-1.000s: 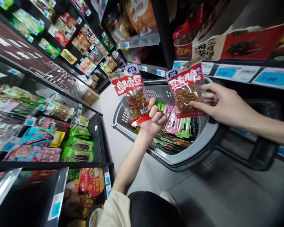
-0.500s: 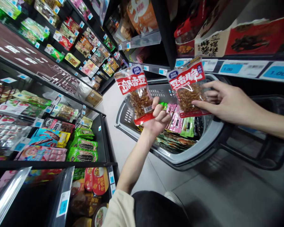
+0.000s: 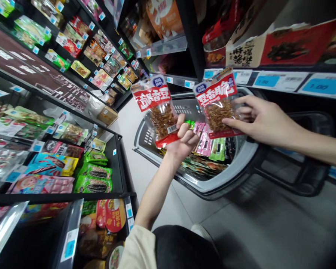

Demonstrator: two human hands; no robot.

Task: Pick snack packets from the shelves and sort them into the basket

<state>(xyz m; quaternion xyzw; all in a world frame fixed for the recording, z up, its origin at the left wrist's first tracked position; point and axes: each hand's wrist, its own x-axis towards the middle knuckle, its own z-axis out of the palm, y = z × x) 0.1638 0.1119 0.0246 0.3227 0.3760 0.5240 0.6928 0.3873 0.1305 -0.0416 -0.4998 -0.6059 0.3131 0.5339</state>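
My left hand point(image 3: 184, 138) grips a red-and-clear snack bag point(image 3: 159, 112) by its lower right edge; brown crispy pieces show through its window. A matching snack bag point(image 3: 217, 108) is pinched at its right side between the thumb and fingers of my right hand point(image 3: 254, 116). Both bags are upright, slightly tilted and apart from each other, their printed fronts turned toward me. Below them stands a grey shopping basket point(image 3: 240, 160), holding pink, green and dark packets point(image 3: 204, 144) in rows. Some of its contents are hidden behind the bags and my hands.
A shelf with boxed food point(image 3: 296, 48) and price labels point(image 3: 268, 81) runs along the right. At left, shelves carry green seed bags point(image 3: 96, 177) and other snacks. A carton point(image 3: 108, 115) stands at the far end of the tiled floor point(image 3: 182, 201).
The whole view has shifted slightly, so shelves, basket and bags appear a little further left. Both hands keep their hold on the snack bags, nearly unchanged in pose.
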